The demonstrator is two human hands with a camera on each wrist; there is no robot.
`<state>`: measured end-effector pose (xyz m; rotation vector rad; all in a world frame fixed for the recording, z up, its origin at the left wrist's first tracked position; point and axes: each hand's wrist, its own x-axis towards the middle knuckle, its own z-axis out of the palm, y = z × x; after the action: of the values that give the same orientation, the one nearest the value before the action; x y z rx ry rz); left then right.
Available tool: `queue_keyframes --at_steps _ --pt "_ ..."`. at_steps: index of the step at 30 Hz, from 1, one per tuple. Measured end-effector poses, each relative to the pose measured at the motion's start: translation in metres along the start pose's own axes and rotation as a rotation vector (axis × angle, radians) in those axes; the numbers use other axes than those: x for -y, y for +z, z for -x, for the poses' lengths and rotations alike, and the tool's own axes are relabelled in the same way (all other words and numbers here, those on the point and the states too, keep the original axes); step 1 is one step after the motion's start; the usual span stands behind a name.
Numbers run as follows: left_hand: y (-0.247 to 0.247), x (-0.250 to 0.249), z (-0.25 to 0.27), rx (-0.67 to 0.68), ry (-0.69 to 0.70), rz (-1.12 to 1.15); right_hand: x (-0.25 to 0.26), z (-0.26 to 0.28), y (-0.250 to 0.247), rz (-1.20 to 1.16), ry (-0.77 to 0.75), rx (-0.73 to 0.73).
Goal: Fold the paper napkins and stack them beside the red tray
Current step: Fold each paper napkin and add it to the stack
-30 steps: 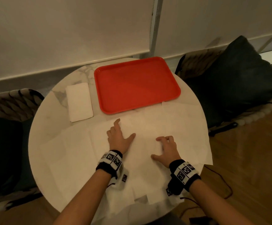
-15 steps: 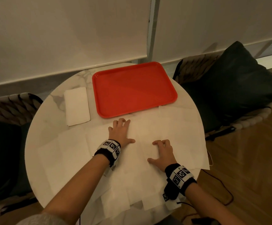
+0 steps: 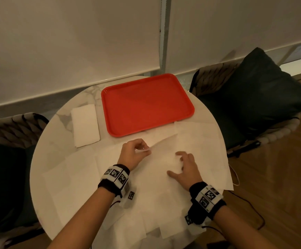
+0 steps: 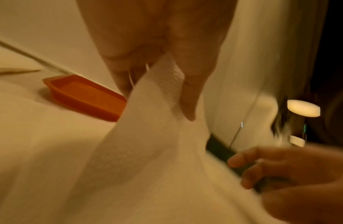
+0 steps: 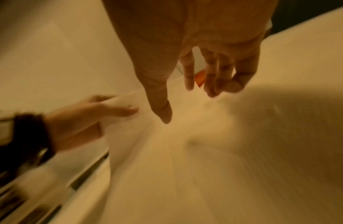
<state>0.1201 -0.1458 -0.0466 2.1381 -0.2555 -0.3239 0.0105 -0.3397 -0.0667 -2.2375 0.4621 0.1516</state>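
Observation:
A red tray (image 3: pixel 147 105) lies at the back of the round marble table (image 3: pixel 60 130). A folded white napkin stack (image 3: pixel 85 123) sits just left of it. Several unfolded white napkins (image 3: pixel 74 177) cover the near half of the table. My left hand (image 3: pixel 134 152) pinches the far edge of the top napkin (image 3: pixel 162 142) between thumb and fingers and lifts it; the left wrist view shows the napkin (image 4: pixel 147 136) rising into the pinch, with the red tray (image 4: pixel 86 97) behind. My right hand (image 3: pixel 183 168) rests with spread, relaxed fingers on the same napkin (image 5: pixel 205 151).
A chair with a dark cushion (image 3: pixel 257 97) stands at the right. Another woven chair (image 3: pixel 11 133) stands at the left. A wall with roller blinds (image 3: pixel 74 42) runs behind the table. A cable (image 3: pixel 235 177) hangs off the table's right edge onto the wood floor.
My left hand was flat on the napkins; it has curled and now pinches and lifts the napkin's far edge. The right hand has stayed on the sheet.

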Motion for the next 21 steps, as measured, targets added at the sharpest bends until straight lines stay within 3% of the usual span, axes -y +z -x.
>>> queue_keyframes --at_steps 3,6,8,12,15,21 --pt "-0.021 -0.023 0.022 0.065 0.020 0.226 0.018 -0.011 -0.027 -0.064 -0.054 -0.087" --pt "-0.050 -0.038 0.038 0.030 0.046 0.334 0.043 -0.015 -0.041 -0.218 -0.001 0.082" --pt "-0.071 -0.037 0.045 -0.047 0.044 0.404 0.061 -0.012 -0.042 -0.458 0.036 0.195" --pt "-0.103 -0.014 0.060 -0.076 -0.114 0.601 0.086 -0.005 -0.023 -0.651 0.047 0.227" --pt "-0.102 0.014 0.082 0.064 -0.253 0.538 0.098 -0.002 -0.004 -0.698 0.065 0.225" --pt "-0.103 0.042 0.117 -0.011 -0.132 0.472 0.129 0.012 0.025 -0.569 -0.019 0.142"
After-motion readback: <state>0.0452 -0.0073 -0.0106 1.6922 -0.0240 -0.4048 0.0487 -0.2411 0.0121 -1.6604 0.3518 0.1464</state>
